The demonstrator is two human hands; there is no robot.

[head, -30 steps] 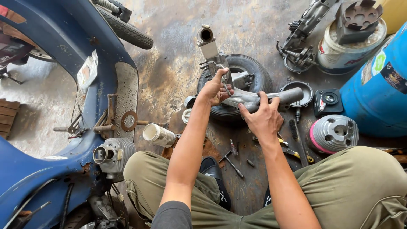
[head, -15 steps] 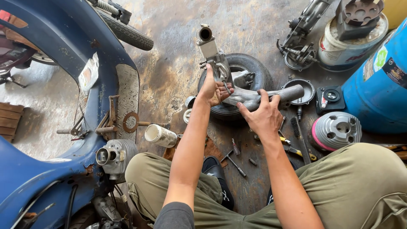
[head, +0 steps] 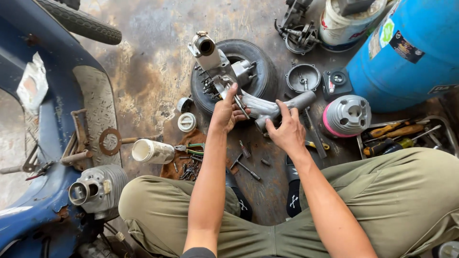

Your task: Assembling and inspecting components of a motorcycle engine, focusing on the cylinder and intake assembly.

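Observation:
A grey metal engine casing (head: 256, 102) with a long tubular arm lies across a small black tyre (head: 258, 57) on the stained floor. My left hand (head: 224, 112) grips a thin tool (head: 237, 101) pressed against the casing's middle. My right hand (head: 286, 129) clasps the casing's lower end, fingers curled round it. A square-mouthed carburettor part (head: 205, 48) sticks up at the casing's far end. My legs in olive trousers are folded under both arms.
A blue scooter body (head: 43, 143) and cylinder (head: 98, 188) fill the left. Blue barrel (head: 411, 52), pink-rimmed cylinder head (head: 349, 114), round cover (head: 302, 77), tray of screwdrivers (head: 406, 136) on the right. White cup (head: 152, 151), pliers and loose bolts (head: 189, 165) lie near my knees.
My left hand has slid down the casing toward me and now works the thin tool at its middle. The view has drawn closer; my right hand keeps its hold.

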